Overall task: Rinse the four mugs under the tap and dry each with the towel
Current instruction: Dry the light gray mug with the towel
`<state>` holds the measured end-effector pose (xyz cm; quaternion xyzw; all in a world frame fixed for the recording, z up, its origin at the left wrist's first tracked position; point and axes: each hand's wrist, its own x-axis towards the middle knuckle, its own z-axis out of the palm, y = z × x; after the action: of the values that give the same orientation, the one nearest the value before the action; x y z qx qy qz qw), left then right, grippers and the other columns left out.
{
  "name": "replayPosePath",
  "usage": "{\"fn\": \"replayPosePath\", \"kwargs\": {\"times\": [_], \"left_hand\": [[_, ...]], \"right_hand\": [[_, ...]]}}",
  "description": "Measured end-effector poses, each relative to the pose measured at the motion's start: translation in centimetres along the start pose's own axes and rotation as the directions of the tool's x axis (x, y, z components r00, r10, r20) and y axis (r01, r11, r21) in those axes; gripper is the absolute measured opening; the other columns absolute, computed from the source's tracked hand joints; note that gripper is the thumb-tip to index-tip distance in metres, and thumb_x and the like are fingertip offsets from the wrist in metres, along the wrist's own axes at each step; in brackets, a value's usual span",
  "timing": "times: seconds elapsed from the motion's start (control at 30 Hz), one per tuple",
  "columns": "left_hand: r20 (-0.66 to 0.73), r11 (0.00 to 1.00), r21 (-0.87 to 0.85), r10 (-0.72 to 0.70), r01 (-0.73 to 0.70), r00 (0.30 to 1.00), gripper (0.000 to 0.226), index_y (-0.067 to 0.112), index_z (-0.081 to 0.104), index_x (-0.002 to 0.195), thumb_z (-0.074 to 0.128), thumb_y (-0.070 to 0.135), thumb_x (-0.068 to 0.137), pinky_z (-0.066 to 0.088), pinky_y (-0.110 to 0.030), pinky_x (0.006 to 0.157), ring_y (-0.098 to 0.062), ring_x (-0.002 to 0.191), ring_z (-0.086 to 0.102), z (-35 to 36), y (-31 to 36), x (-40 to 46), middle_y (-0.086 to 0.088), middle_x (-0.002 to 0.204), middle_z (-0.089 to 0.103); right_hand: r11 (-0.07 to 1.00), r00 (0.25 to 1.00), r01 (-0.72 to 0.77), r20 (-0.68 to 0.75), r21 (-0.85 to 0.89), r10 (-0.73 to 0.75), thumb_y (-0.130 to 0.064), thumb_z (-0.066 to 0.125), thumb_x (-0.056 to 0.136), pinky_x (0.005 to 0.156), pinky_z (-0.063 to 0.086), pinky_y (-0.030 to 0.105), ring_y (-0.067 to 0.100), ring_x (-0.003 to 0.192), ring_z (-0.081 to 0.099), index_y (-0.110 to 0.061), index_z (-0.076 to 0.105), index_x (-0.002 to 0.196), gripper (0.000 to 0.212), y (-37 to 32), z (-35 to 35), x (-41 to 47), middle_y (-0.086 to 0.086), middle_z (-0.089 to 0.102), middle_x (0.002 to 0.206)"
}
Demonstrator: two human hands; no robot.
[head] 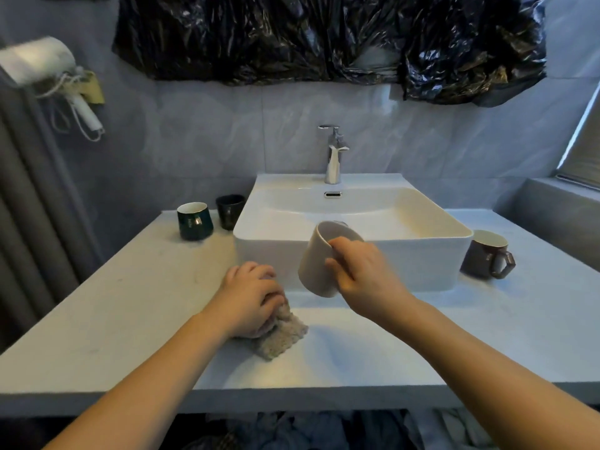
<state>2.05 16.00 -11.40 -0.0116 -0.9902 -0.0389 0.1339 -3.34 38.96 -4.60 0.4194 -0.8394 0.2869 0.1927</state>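
Lettering on green mug [194, 221] and brown mug [486, 254]: unreadable. Right hand [360, 267] grips tilted white mug [324, 259] before sink [350, 245]; left hand [251, 298] clutches towel [281, 336] on counter [130, 303]. Black mug [230, 209] beside green.

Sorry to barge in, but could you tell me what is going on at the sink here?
A person is washing mugs. The right hand holds a white mug tilted before the basin, while the left hand grips the towel on the counter. A green mug and black mug wait left of the basin, a brown mug right. No water visibly runs from the tap.
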Motion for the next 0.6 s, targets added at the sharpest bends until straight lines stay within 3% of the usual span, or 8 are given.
{"fn": "replayPosePath", "kwargs": {"times": [0.07,0.1,0.17,0.27,0.37,0.43,0.5,0.6], "left_hand": [[-0.180,0.952,-0.305,-0.095,0.036,0.979,0.023,0.031,0.069,0.112,0.052,0.025,0.097,0.033,-0.037,0.105,-0.016,0.122,0.046,-1.5,0.6,0.3,0.011,0.126,0.056],[-0.227,0.876,-0.480,-0.164,0.036,0.960,0.023,0.029,0.068,0.111,0.054,0.018,0.096,0.040,-0.034,0.102,-0.013,0.115,0.052,-2.4,1.0,0.5,0.012,0.120,0.060],[-0.184,0.702,-0.710,-0.247,0.045,0.952,0.025,0.031,0.064,0.113,0.056,0.014,0.098,0.048,-0.027,0.095,-0.008,0.106,0.058,-4.3,2.6,1.0,0.014,0.115,0.063],[-0.069,0.646,-0.763,-0.129,0.031,0.989,0.037,0.029,0.059,0.130,0.064,0.018,0.095,0.050,-0.022,0.092,-0.008,0.108,0.061,-5.5,5.4,2.0,0.011,0.125,0.063],[-0.009,0.605,-0.796,0.040,-0.032,0.999,0.050,0.026,0.057,0.135,0.070,0.023,0.086,0.053,-0.037,0.098,-0.012,0.112,0.064,-4.5,8.9,3.6,0.009,0.127,0.065],[-0.027,0.568,-0.820,0.094,-0.076,0.995,0.048,0.023,0.060,0.130,0.068,0.019,0.083,0.053,-0.043,0.098,-0.016,0.109,0.067,-3.7,11.8,4.5,0.006,0.122,0.068],[-0.068,0.552,-0.825,0.114,-0.120,0.991,0.043,0.026,0.063,0.126,0.068,0.016,0.084,0.054,-0.044,0.096,-0.015,0.106,0.068,-2.8,14.8,5.5,0.006,0.117,0.070],[-0.096,0.547,-0.824,0.117,-0.145,0.988,0.042,0.031,0.063,0.125,0.070,0.019,0.086,0.055,-0.041,0.094,-0.009,0.104,0.068,-0.7,19.7,6.9,0.010,0.113,0.071]], "right_hand": [[0.999,0.999,0.020,0.045,-0.045,-0.018,-0.025,0.044,0.090,0.062,0.031,0.039,0.031,0.069,0.043,-0.006,0.049,0.080,0.021,0.1,0.3,-0.1,0.010,0.056,0.073],[0.997,0.998,0.037,0.061,-0.067,-0.033,-0.025,0.044,0.089,0.062,0.035,0.041,0.033,0.069,0.045,-0.005,0.051,0.081,0.023,0.3,0.3,-0.2,0.010,0.056,0.072],[0.992,0.995,0.073,0.070,-0.101,-0.066,-0.023,0.046,0.090,0.063,0.038,0.043,0.034,0.069,0.047,-0.005,0.054,0.082,0.022,0.6,-0.3,-0.5,0.010,0.055,0.071],[0.986,0.993,0.083,0.092,-0.142,-0.070,-0.021,0.048,0.089,0.065,0.042,0.045,0.033,0.069,0.050,-0.008,0.055,0.080,0.017,1.6,-1.7,-1.4,0.008,0.057,0.071],[0.987,0.997,0.029,0.081,-0.156,-0.017,-0.020,0.047,0.090,0.076,0.042,0.043,0.028,0.077,0.051,-0.011,0.059,0.087,0.016,3.3,-3.8,-3.1,0.005,0.061,0.078],[0.985,0.999,-0.008,0.033,-0.173,0.014,-0.019,0.044,0.096,0.092,0.030,0.035,0.016,0.088,0.043,-0.015,0.061,0.096,0.017,4.6,-5.4,-4.8,-0.004,0.058,0.086],[0.978,0.996,-0.082,0.014,-0.191,0.086,-0.015,0.047,0.099,0.094,0.018,0.029,0.007,0.095,0.029,-0.018,0.063,0.104,0.017,6.2,-7.0,-6.8,-0.012,0.051,0.092],[0.977,0.987,-0.162,-0.008,-0.135,0.163,-0.010,0.054,0.095,0.092,0.042,0.039,0.011,0.096,0.041,-0.014,0.065,0.098,0.012,9.3,-9.1,-9.8,-0.008,0.059,0.092]]}}
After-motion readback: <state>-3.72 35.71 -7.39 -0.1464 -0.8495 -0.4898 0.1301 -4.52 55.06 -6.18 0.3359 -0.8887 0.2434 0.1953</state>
